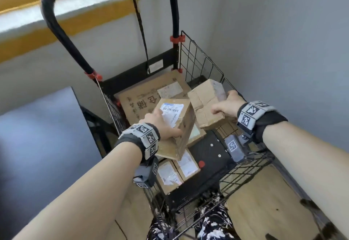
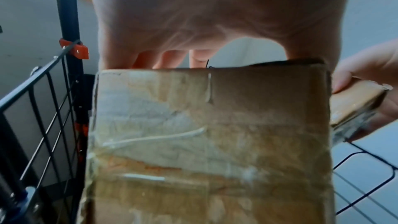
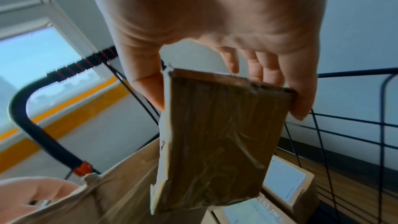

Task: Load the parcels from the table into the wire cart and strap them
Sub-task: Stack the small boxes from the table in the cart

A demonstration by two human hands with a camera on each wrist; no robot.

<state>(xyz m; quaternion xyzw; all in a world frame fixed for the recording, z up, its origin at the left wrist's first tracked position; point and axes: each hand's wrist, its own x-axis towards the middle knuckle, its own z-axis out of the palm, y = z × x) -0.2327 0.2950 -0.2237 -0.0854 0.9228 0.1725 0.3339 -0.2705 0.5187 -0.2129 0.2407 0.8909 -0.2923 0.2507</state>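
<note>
A parcel (image 1: 175, 121) between fingers (image 1: 171, 132) of each hand, above wire cart (image 1: 200, 60).

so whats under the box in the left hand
Below the labelled box that the left hand holds, smaller labelled parcels lie in the wire cart, beside a large flat carton. What lies beneath them is covered.
</note>
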